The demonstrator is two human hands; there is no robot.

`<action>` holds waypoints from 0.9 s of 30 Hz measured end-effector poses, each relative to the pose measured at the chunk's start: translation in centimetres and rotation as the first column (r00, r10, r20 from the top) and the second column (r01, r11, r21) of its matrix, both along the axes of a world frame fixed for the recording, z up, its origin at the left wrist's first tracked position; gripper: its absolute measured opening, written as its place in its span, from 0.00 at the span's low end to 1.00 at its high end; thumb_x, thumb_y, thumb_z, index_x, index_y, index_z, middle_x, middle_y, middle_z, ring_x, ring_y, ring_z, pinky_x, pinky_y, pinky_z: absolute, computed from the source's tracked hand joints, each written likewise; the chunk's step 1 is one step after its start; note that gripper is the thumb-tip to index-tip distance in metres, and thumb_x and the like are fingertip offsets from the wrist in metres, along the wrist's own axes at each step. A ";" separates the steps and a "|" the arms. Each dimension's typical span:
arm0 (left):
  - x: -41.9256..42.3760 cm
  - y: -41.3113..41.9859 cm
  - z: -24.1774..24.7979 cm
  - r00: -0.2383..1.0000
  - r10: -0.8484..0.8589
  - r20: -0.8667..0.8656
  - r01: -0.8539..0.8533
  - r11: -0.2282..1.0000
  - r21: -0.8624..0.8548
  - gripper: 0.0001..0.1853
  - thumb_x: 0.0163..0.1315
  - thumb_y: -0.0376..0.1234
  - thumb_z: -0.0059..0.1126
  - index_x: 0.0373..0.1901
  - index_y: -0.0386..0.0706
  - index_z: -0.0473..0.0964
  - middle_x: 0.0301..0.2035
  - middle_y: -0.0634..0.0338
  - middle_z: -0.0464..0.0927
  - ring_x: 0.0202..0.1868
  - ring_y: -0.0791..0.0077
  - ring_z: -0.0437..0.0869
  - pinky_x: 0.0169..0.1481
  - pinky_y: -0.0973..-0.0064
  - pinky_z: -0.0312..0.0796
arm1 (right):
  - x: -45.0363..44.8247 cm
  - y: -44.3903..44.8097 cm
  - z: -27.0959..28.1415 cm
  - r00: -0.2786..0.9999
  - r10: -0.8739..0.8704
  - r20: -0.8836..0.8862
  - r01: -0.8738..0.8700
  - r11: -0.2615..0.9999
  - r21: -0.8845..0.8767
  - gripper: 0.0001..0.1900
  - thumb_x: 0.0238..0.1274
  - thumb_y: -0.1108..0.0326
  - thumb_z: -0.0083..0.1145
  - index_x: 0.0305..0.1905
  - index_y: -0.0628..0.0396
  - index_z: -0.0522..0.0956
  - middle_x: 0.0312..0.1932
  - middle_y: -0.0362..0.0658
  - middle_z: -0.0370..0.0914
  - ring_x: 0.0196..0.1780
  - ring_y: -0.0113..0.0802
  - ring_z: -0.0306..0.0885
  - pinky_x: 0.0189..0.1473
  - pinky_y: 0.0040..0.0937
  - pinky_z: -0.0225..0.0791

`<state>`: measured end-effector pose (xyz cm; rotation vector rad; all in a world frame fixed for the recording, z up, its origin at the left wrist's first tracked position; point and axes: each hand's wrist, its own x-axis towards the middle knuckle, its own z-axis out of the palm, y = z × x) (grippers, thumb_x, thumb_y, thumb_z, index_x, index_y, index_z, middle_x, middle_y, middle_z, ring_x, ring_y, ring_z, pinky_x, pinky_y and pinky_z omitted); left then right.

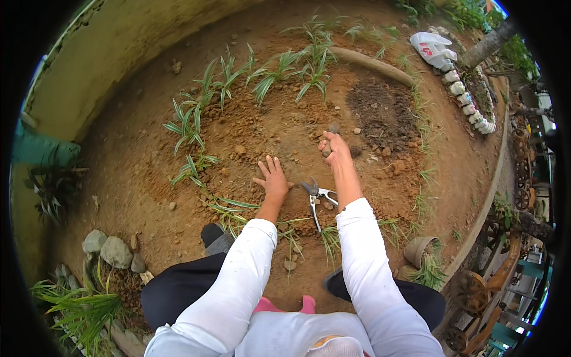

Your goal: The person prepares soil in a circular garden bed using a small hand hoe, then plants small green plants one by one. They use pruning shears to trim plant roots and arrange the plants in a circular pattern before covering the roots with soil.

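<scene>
My left hand (273, 182) rests on the bare brown soil (290, 147), palm down with its fingers apart. To its right, my right hand (337, 149) is closed around the handle of a small hand tool (327, 150). The tool's head points away from me and is blurred, so its kind is unclear. Between my forearms lies a pair of pruning shears (314, 193) with silver handles spread and dark blades parted. An arc of striped spider plants (279, 73) curves around the far and left sides of this soil patch. More striped leaves (330, 241) grow near my knees.
A log (372, 64) borders the far side by a patch of darker soil (379, 114). A tipped plant pot (420, 251) lies at right. White edging (468, 107) and a plastic bag (432, 49) are farther off. Stones (116, 252) sit left; a wall (102, 58) stands beyond.
</scene>
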<state>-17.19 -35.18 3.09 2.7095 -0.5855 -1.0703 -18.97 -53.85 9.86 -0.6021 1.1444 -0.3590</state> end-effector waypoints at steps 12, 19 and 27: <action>0.3 0.4 -0.4 0.994 -0.095 0.044 0.092 0.993 0.078 0.57 0.58 0.44 0.71 0.80 0.46 0.39 0.78 0.54 0.31 0.79 0.45 0.32 0.70 0.27 0.49 | 3.9 2.9 0.3 0.988 -0.096 -0.119 0.092 0.995 -0.032 0.24 0.79 0.60 0.41 0.75 0.41 0.55 0.30 0.42 0.67 0.23 0.30 0.65 0.22 0.34 0.64; 0.3 0.7 0.0 0.988 -0.132 0.073 0.128 0.990 0.066 0.44 0.65 0.28 0.54 0.79 0.44 0.43 0.78 0.51 0.36 0.78 0.43 0.37 0.71 0.26 0.44 | 5.6 3.9 -0.3 0.979 -0.167 -0.114 0.158 0.983 -0.088 0.27 0.80 0.60 0.38 0.78 0.34 0.49 0.27 0.41 0.66 0.23 0.30 0.65 0.22 0.34 0.64; 0.1 0.9 -1.6 0.978 -0.140 0.152 0.137 0.990 0.031 0.57 0.56 0.45 0.72 0.79 0.42 0.41 0.78 0.48 0.37 0.78 0.40 0.38 0.74 0.32 0.42 | 8.2 3.6 -2.4 0.978 -0.161 -0.135 0.157 0.987 -0.042 0.30 0.80 0.58 0.37 0.79 0.34 0.43 0.26 0.42 0.66 0.21 0.32 0.64 0.23 0.35 0.64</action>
